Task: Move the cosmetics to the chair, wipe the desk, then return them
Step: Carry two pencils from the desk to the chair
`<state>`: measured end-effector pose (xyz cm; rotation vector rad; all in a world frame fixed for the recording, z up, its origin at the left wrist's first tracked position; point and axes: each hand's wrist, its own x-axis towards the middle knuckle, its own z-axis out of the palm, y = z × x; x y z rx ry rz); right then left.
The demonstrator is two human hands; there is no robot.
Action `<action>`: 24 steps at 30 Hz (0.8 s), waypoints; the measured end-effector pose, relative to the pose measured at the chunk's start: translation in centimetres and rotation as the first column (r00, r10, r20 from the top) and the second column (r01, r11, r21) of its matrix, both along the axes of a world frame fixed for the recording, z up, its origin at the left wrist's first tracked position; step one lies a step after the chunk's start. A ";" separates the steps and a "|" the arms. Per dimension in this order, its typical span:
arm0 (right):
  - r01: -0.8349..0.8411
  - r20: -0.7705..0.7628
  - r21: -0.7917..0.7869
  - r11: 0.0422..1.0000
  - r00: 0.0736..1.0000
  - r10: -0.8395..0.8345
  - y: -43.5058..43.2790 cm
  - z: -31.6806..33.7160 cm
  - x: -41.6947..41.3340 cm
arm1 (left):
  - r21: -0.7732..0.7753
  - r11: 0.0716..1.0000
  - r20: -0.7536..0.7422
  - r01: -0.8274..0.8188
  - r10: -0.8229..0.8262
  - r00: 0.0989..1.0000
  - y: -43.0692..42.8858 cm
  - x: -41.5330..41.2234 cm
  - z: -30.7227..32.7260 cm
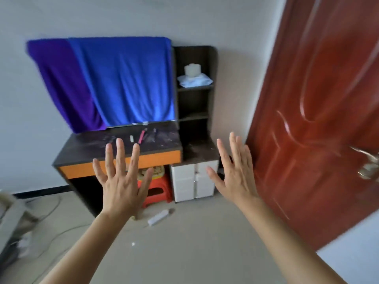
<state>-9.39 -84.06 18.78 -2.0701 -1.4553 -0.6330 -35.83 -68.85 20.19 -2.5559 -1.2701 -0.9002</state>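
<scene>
Head view: both bare arms reach forward toward a desk that stands against the wall.
Left hand (121, 181): raised in front of the desk, back to the camera, fingers straight and spread, holding nothing.
Right hand (235, 175): raised well apart from the left, fingers likewise straight and spread, holding nothing.
Desk (86, 147): dark top with an orange front strip; the surface looks dusty or smeared.
Cosmetics (143, 136): on the back half of the desk top, beyond the left fingertips. They are a pink stick (141, 136), a small white piece (131, 138) just left of it and a dark slim item (154, 131) to its right, too blurred to name further.
Red stool (159, 187): under the desk, partly hidden by the left hand.
Cloths: a blue cloth (127, 78) and a purple cloth (65, 85) hang over the panel above the desk.
Shelf unit (194, 103): dark, right of the desk; a white roll (192, 71) sits on a pale folded cloth on its top shelf.
White cabinet (184, 181): below the shelves, beside the stool.
Power strip (161, 217): on the floor in front of the stool.
Door (317, 119): red-brown, at the right.
</scene>
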 end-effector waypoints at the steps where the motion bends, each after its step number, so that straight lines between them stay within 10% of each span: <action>1: -0.037 -0.008 -0.010 0.999 0.999 0.037 3.0 -0.1 -1.3 | -0.018 0.999 -0.016 -0.036 0.035 0.999 1.9 -1.8 0.1; 12: -0.187 -0.077 -0.127 0.974 0.981 0.178 21.1 -3.1 -4.0 | -0.143 0.974 -0.061 -0.173 0.165 0.984 15.1 -5.1 -0.3; 24: -0.136 -0.211 -0.198 0.971 0.973 0.093 40.9 -8.2 8.5 | -0.280 0.954 -0.187 -0.105 0.053 0.981 35.6 9.6 -5.2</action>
